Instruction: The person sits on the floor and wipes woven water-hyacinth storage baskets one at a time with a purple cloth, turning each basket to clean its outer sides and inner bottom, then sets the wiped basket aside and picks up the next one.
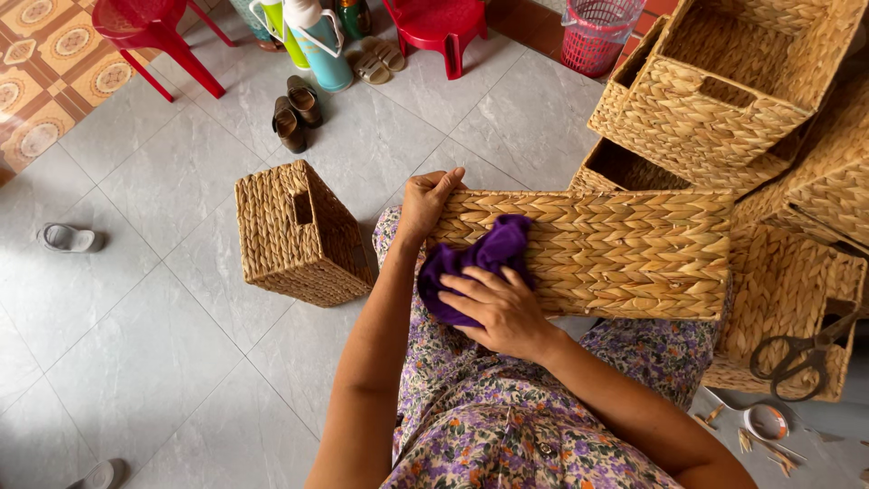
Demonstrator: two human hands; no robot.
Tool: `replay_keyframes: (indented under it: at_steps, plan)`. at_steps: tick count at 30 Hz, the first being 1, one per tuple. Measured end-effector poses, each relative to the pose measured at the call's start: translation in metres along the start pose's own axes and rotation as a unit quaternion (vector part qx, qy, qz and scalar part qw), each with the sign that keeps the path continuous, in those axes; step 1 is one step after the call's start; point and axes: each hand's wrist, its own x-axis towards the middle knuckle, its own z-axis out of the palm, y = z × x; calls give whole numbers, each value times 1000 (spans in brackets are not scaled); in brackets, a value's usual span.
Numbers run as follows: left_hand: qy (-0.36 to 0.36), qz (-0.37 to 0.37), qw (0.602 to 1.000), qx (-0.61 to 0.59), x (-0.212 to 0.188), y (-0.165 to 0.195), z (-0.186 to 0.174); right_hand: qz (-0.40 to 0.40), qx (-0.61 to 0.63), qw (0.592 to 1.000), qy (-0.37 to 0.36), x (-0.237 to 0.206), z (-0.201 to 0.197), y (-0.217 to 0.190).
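Two red stools (154, 36) stand on grey floor tiles (136, 344); six baskets visible. Left hand (425, 201) grips the lap basket (615, 254) by its end; right hand (498, 308) presses one purple cloth (480, 258) against it.

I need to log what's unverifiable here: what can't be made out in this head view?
- Woven basket on the lap: inside and underside face away.
- Right hand palm and part of the purple cloth: covered by the hand.
- Left hand fingers: curled over the basket's end.
- Scissors: blade tips cut off by the right edge.
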Motion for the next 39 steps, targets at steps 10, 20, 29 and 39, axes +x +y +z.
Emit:
replay_keyframes:
  at_steps: [10,20,29,39]
  plan:
    - [-4,-3,1000,-15,-2,9,-2,149,-188,970,43,-111,-90,92]
    - [-9,-6,1000,1,0,10,-4,187,-127,963,147,-107,-53,86]
    - [-4,-3,1000,-9,3,12,-10,-2,2,1000,-15,19,-12,4]
    - [8,25,1000,-14,-7,17,-28,196,-210,956,55,-104,-108,75]
